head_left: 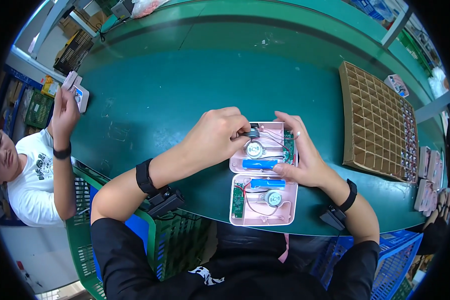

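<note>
Two pink plastic housings lie on the green table in front of me, one beyond the other. My left hand (219, 134) pinches a small dark round part (253, 133) at the far end of the farther housing (233, 166). My right hand (305, 156) grips that housing's right side, its thumb by the blue battery (259, 164). Inside it also sit a round metal part (254, 149), thin wires and a green circuit board (288, 142). The nearer housing (263, 220) holds another blue battery (268, 183), a round metal part (274, 198) and a green board (238, 202). No hand touches it.
A cardboard divider box (352, 115) with parts along its right side stands on the right. Pink housings (425, 182) are stacked beyond it. At the left a co-worker's hand (65, 112) is near more pink pieces (81, 98). Green (180, 245) and blue crates (392, 262) stand below the table edge.
</note>
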{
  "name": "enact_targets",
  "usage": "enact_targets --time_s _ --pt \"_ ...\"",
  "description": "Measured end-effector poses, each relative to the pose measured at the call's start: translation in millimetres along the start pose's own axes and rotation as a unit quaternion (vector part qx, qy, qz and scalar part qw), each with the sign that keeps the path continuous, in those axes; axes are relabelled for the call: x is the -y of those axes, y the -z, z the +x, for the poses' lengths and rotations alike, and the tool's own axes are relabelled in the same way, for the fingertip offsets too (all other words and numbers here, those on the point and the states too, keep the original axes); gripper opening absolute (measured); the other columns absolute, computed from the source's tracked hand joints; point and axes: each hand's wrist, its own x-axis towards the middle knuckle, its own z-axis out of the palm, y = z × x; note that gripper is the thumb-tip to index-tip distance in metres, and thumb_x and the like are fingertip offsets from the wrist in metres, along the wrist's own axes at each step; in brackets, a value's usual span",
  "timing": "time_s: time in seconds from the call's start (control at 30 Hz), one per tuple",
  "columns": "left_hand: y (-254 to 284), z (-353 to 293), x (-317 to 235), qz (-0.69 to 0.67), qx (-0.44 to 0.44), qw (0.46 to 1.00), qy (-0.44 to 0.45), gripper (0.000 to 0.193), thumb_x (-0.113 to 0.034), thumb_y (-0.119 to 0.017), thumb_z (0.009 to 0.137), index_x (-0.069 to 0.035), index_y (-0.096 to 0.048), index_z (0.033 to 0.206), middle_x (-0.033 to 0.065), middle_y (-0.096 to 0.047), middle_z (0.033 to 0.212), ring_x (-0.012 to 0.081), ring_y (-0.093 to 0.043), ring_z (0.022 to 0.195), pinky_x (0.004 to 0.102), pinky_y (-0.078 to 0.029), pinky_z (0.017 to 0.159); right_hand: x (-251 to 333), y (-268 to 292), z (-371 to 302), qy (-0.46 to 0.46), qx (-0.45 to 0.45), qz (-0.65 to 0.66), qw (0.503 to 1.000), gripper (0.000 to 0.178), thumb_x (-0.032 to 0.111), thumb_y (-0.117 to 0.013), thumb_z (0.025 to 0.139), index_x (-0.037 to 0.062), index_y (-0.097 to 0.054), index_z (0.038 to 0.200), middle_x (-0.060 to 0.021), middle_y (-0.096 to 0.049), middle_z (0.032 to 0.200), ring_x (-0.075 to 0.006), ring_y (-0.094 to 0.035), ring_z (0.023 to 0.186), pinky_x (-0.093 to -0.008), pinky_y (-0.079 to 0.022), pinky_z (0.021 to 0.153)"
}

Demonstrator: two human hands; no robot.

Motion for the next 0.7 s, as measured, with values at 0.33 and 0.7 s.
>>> enact_targets --time_s 0.33,0.7 --pt "2 6 -3 0.032 0.028 0.999 -0.006 0.011 -0.002 -0.078 0.080 0.001 -0.073 0.089 0.0129 -0.067 0.083 0.0281 -0.069 0.070 0.0376 -0.055 0.061 3 -3 1 0.019 -0.013 -0.009 1.000 0.100 0.046 -0.082 0.084 0.0001 -0.033 0.158 -0.0213 -0.046 0.136 -0.0357 -0.050 0.128 -0.0448 -0.038 0.113" --pt "7 8 14 0.089 0.019 0.991 -0.098 0.014 -0.003 -0.079 0.076 0.000 -0.073 0.089 0.0112 -0.067 0.091 0.0285 -0.067 0.084 0.0403 -0.056 0.073 24 17 6 0.020 -0.041 -0.092 0.995 0.066 0.027 -0.077 0.091 0.0007 -0.051 0.146 -0.0187 -0.053 0.138 -0.0312 -0.053 0.126 -0.0441 -0.039 0.113"
